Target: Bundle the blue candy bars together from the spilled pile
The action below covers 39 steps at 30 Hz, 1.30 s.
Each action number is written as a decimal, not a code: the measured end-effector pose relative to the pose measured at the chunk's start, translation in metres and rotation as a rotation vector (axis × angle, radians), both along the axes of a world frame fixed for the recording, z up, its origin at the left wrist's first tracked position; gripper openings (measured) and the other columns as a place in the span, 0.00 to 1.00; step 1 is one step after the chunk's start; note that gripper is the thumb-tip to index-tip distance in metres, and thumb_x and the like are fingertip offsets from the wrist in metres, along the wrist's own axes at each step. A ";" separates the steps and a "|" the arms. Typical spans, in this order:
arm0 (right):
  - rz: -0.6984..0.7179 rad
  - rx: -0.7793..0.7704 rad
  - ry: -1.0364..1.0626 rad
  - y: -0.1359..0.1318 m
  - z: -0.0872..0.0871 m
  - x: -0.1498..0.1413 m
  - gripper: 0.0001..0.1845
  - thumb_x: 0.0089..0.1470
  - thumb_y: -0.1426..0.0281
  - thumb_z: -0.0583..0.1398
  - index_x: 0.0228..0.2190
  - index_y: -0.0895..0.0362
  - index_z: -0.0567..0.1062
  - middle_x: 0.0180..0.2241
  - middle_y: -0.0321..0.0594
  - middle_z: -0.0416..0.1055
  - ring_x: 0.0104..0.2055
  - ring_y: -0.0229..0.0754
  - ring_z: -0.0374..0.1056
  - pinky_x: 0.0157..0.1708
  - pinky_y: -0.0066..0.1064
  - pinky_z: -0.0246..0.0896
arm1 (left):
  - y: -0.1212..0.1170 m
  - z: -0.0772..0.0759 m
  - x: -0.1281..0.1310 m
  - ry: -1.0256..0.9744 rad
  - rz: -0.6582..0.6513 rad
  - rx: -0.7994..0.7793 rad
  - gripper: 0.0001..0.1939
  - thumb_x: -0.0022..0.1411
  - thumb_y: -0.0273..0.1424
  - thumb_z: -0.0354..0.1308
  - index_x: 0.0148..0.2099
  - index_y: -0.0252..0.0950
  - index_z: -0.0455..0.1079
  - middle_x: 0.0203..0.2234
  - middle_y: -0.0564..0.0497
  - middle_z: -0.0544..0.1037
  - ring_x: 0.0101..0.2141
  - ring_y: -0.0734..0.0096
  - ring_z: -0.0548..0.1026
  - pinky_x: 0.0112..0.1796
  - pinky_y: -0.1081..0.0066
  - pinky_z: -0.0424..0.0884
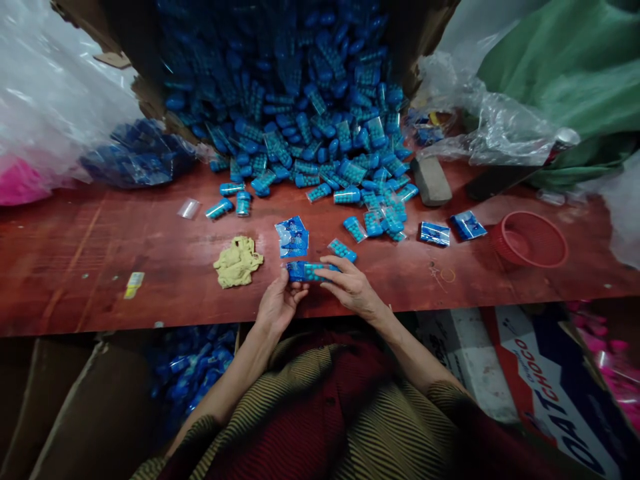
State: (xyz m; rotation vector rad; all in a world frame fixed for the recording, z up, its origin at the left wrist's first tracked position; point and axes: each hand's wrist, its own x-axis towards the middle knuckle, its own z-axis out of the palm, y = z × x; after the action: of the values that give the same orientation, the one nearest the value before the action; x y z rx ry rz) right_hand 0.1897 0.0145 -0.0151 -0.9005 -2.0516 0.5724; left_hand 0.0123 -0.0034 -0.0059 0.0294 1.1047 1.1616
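Note:
My left hand [278, 303] is closed on a small blue printed wrapper [295, 271] near the table's front edge. My right hand [354, 287] grips a small clear tube of blue balls [314, 271], its fingers covering the right end. Wrapper and tube lie end to end between my hands; whether the tube is inside the wrapper I cannot tell. Just beyond them are several flat blue printed wrappers [293, 237], slightly fanned. Another tube with a blue cap [343, 251] lies right behind my right fingers.
A big heap of blue-capped tubes [300, 143] spills from a cardboard box at the back. A yellow cloth [239, 262] lies to the left. On the right are a grey block [433, 181], two blue packs [435, 234] and a red basket [533, 263]. Blue packets [193, 367] fill a space below the table.

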 end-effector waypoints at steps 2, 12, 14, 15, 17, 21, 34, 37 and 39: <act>0.000 0.002 0.003 0.000 -0.001 0.001 0.15 0.58 0.72 0.56 0.47 0.51 0.73 0.51 0.45 0.66 0.51 0.43 0.67 0.49 0.40 0.67 | 0.000 0.000 0.000 -0.012 0.002 -0.014 0.11 0.61 0.32 0.56 0.30 0.30 0.68 0.15 0.52 0.71 0.21 0.73 0.75 0.25 0.75 0.74; 0.026 -0.138 0.060 -0.001 0.004 -0.002 0.18 0.56 0.70 0.59 0.50 0.53 0.70 0.50 0.47 0.67 0.53 0.44 0.66 0.53 0.40 0.64 | -0.001 0.003 0.001 0.138 0.030 0.141 0.12 0.51 0.35 0.65 0.32 0.33 0.68 0.21 0.54 0.75 0.21 0.78 0.73 0.25 0.78 0.72; -0.012 -0.127 0.063 -0.005 0.000 -0.008 0.20 0.56 0.70 0.59 0.51 0.55 0.69 0.49 0.49 0.67 0.52 0.44 0.66 0.53 0.40 0.64 | 0.000 0.003 0.004 0.135 0.029 0.130 0.12 0.51 0.35 0.65 0.33 0.33 0.69 0.24 0.53 0.77 0.23 0.77 0.74 0.26 0.78 0.72; -0.031 -0.119 0.055 -0.007 -0.003 -0.012 0.20 0.56 0.70 0.58 0.51 0.56 0.69 0.49 0.50 0.68 0.52 0.45 0.66 0.53 0.40 0.64 | 0.000 0.003 0.005 0.114 0.027 0.120 0.11 0.52 0.34 0.64 0.33 0.33 0.69 0.25 0.53 0.78 0.24 0.76 0.75 0.26 0.78 0.72; -0.064 -0.095 0.025 -0.012 -0.010 -0.021 0.18 0.58 0.70 0.56 0.51 0.58 0.69 0.49 0.51 0.67 0.53 0.46 0.65 0.53 0.41 0.64 | 0.001 0.003 0.008 0.045 0.035 0.099 0.09 0.53 0.32 0.64 0.33 0.33 0.69 0.26 0.53 0.78 0.26 0.75 0.76 0.26 0.77 0.72; -0.059 -0.120 -0.012 -0.018 -0.016 -0.031 0.19 0.59 0.68 0.55 0.52 0.58 0.68 0.51 0.53 0.65 0.55 0.49 0.63 0.53 0.44 0.63 | 0.003 0.000 0.007 -0.044 0.057 0.042 0.04 0.56 0.27 0.61 0.32 0.33 0.69 0.26 0.53 0.78 0.26 0.75 0.76 0.25 0.76 0.72; -0.217 -0.433 0.366 -0.023 -0.008 -0.033 0.18 0.55 0.69 0.59 0.48 0.54 0.69 0.47 0.44 0.69 0.50 0.44 0.67 0.51 0.39 0.64 | 0.006 0.009 0.008 -0.030 -0.027 0.086 0.04 0.55 0.25 0.62 0.34 0.34 0.69 0.28 0.52 0.79 0.28 0.74 0.77 0.32 0.74 0.73; -0.215 -0.480 0.408 -0.021 -0.007 -0.035 0.16 0.53 0.69 0.60 0.45 0.54 0.71 0.46 0.44 0.69 0.48 0.44 0.67 0.47 0.37 0.67 | 0.008 0.009 0.007 -0.061 -0.040 0.064 0.03 0.56 0.25 0.60 0.34 0.33 0.69 0.27 0.52 0.79 0.27 0.73 0.76 0.30 0.74 0.73; -0.178 -0.574 0.474 -0.018 -0.006 -0.036 0.16 0.52 0.68 0.60 0.44 0.54 0.71 0.45 0.43 0.69 0.41 0.41 0.70 0.37 0.32 0.71 | 0.009 0.009 0.006 -0.074 -0.037 0.055 0.02 0.56 0.25 0.59 0.33 0.33 0.69 0.27 0.52 0.79 0.28 0.73 0.76 0.30 0.73 0.73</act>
State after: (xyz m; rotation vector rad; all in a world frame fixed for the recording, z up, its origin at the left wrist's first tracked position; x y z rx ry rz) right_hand 0.1536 -0.0040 -0.0207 -1.1260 -1.3796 1.1822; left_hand 0.0184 0.0052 0.0033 0.0488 1.0026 1.1514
